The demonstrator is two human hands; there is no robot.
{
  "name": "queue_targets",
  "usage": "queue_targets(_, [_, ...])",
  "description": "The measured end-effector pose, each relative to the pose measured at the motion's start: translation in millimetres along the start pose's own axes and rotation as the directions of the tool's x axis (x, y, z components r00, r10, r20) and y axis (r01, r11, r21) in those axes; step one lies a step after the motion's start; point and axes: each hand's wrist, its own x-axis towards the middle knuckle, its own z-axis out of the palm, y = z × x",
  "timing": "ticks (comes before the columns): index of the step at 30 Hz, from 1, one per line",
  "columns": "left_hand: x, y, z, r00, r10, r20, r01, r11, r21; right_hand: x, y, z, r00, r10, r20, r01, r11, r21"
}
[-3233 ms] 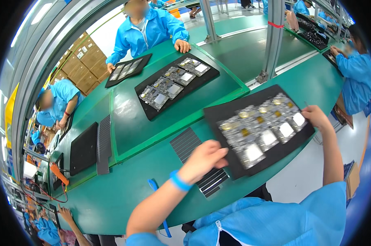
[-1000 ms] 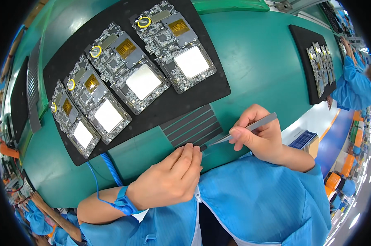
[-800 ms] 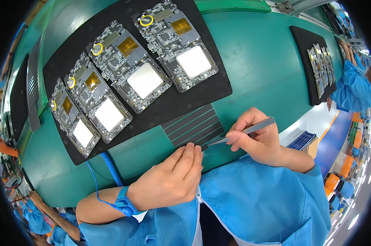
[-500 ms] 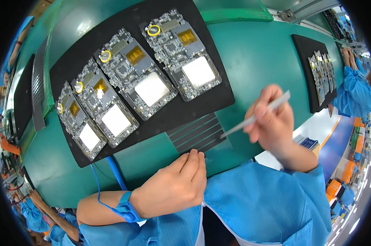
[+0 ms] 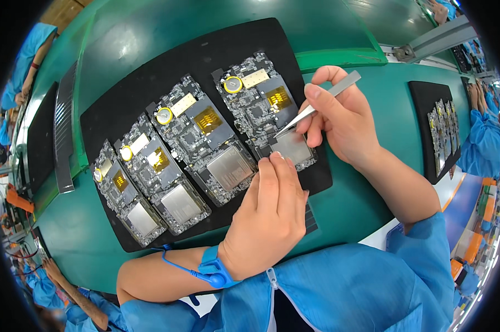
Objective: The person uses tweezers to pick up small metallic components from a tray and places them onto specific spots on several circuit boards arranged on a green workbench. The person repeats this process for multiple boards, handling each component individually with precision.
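Four-sided pads aside, the work is at the rightmost circuit board (image 5: 256,113), which carries a yellow-rimmed coin cell (image 5: 233,84), an amber film patch (image 5: 279,98) and a silver metal cover (image 5: 294,147). My right hand (image 5: 344,119) grips grey tweezers (image 5: 330,93), their tip low over the board near the cover's upper left corner. My left hand (image 5: 275,202) is closed, fingertips together at the cover's left edge. A small dark patch shows beside those fingertips; what they hold is hidden. Dark strips (image 5: 311,221) lie partly under my left hand.
Several similar boards (image 5: 197,124) lie on the black pad (image 5: 228,39) upon the green table (image 5: 366,205). Another black pad with boards (image 5: 441,130) is at the far right. A blue wrist strap (image 5: 214,268) with a cord circles my left wrist. Other people work nearby.
Both hands have moved from the dark strips up to the rightmost board. The tweezers now point at that board. The view has shifted, so the pad appears lower and further right.
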Motion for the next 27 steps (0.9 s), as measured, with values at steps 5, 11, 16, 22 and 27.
queue_targets(5, [-1.3, -2.1, 2.7, 1.0, 0.017, 0.001, -0.017, 1.0, -0.003, -1.4, 3.4, 1.2, 1.0, 0.004, -0.011, -0.004, 1.0, -0.022])
queue_targets(11, [-0.5, -2.2, -0.3, 1.0, 0.026, 0.017, -0.026, 1.0, 0.011, -2.5, 5.3, 0.5, 0.999, -0.04, 0.0, 0.04, 0.999, -0.008])
queue_targets(16, [0.2, -4.0, 0.7, 0.999, 0.03, 0.017, -0.03, 0.999, 0.014, 0.8, 4.3, 1.4, 0.999, -0.034, 0.005, 0.034, 0.998, -0.046])
queue_targets(22, [-0.8, -3.2, 4.0, 1.0, 0.019, 0.001, -0.019, 1.0, 0.016, 0.3, 5.1, 1.4, 0.999, -0.039, 0.003, 0.039, 0.999, -0.027])
queue_targets(27, [0.6, -5.7, 5.9, 0.999, -0.042, -0.027, 0.039, 0.996, -0.079, -0.6, 8.4, 1.0, 0.998, -0.061, 0.006, 0.061, 0.998, 0.02])
